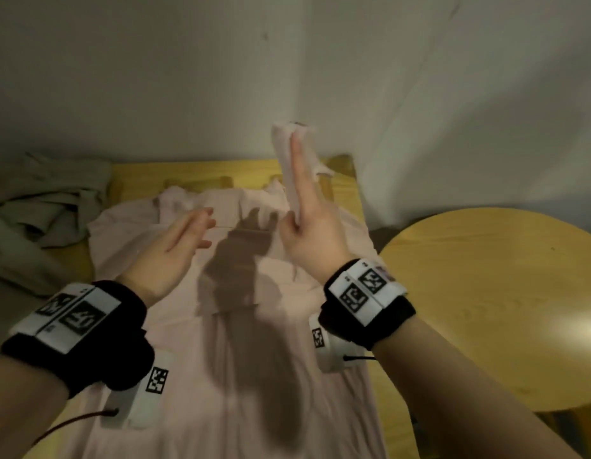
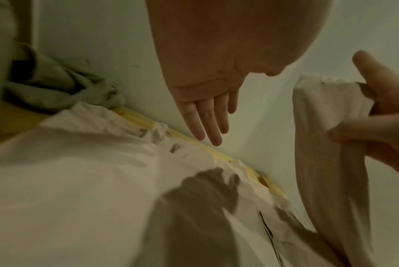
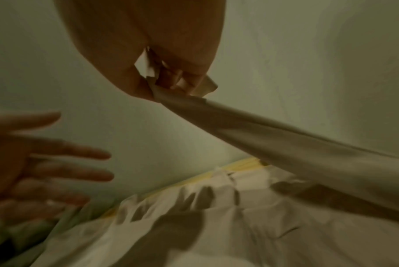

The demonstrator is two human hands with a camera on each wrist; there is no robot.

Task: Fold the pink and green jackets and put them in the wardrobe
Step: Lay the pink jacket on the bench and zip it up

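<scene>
The pink jacket lies spread flat on a yellow wooden table, collar toward the wall. My right hand pinches the cuff of its right sleeve and holds it lifted above the jacket's shoulder; the right wrist view shows the fingers curled on the cuff and the sleeve stretched down. My left hand hovers open over the collar area, fingers straight, holding nothing. The green jacket lies crumpled at the table's far left, also in the left wrist view.
A pale wall stands right behind the table. A round wooden side table sits close on the right, below my right forearm. The shadows of both hands fall across the middle of the pink jacket.
</scene>
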